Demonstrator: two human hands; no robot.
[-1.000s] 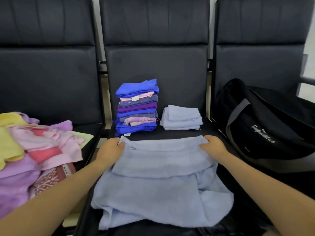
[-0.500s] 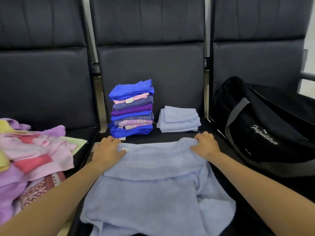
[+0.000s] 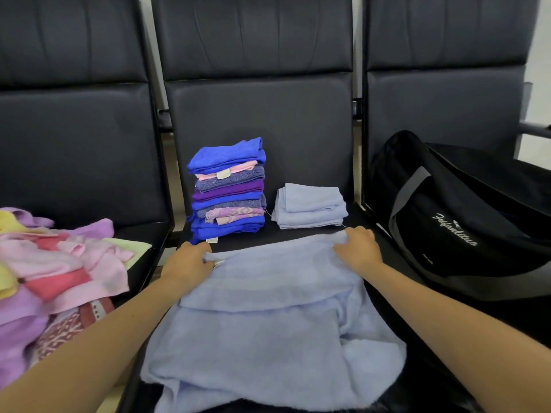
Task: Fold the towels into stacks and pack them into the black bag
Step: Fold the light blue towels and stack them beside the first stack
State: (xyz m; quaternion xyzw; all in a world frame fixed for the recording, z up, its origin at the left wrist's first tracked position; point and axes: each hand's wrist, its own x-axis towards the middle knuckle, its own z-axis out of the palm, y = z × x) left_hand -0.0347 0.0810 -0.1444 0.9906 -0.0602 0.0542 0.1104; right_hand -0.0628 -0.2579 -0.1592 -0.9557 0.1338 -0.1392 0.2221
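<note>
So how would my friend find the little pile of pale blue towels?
Look at the middle black chair. On its seat, by the backrest, stand two piles; the pale blue pile is the short one on the right, nearer the black bag. The tall pile beside it mixes bright blue, purple and pink.

A single head-worn, wide-angle view looks forward and down over the person's forearms at a row of dark seats [image 3: 259, 120], close in. The middle seat fills the centre, the neighbouring seats bend away at the edges, and the seat backs close off the top.
</note>
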